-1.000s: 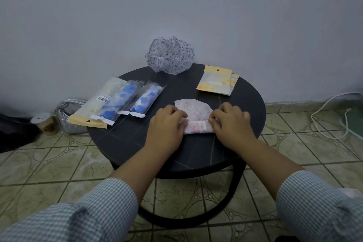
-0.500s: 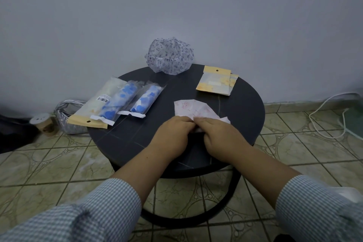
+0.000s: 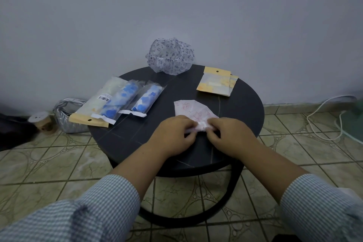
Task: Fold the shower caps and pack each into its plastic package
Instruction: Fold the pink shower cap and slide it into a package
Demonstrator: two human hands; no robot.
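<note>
Glossy clear plastic packages (image 3: 125,102) lie on a matt dark table (image 3: 245,104).

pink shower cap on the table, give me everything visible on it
The pink shower cap is thin, translucent white plastic with a faint pink print. It lies flattened on the dark round table, near its front edge, folded into a fan-like shape with straight creased edges at the far side. Its near edge is bunched and rolled, pinched by the left hand and right hand. Nothing else touches it.
</note>
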